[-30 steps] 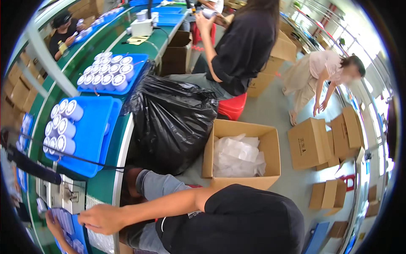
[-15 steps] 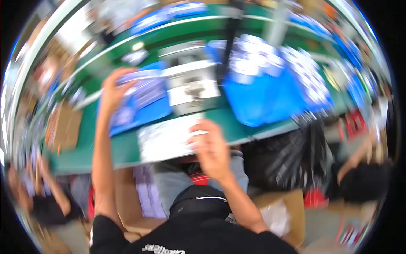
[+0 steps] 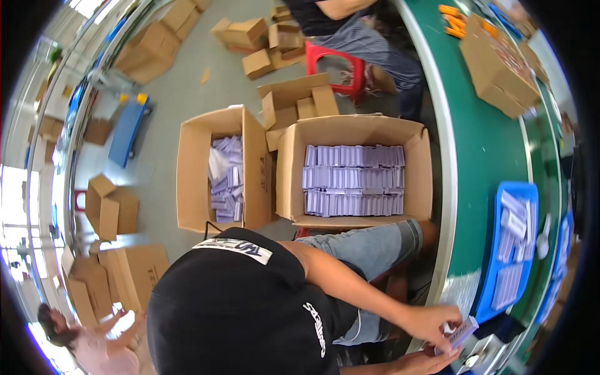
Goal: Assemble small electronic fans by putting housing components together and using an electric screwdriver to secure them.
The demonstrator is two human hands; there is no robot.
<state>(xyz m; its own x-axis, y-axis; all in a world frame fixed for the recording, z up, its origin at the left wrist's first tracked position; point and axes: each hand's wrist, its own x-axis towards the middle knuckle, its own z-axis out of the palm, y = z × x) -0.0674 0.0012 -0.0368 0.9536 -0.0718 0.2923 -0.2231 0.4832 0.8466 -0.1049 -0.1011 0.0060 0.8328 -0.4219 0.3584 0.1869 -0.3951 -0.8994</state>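
One left hand (image 3: 432,325) and one right hand (image 3: 425,362) meet at one small lavender box (image 3: 462,332) by the desk (image 3: 481,150), whose near strip carries one blue tray (image 3: 486,295). Away from the desk stand one carton (image 3: 287,172) closer to it with three rows (image 3: 353,178) of lavender boxes, one carton (image 3: 256,172) farther off (its loose heap (image 3: 226,181) too jumbled to count), and one blue trolley (image 3: 128,130).

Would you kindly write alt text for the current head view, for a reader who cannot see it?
A person in a black top holds a small lilac box in the left hand, with the right hand close by, at a green worktable bearing a blue tray. An open carton nearby holds rows of lilac pieces.
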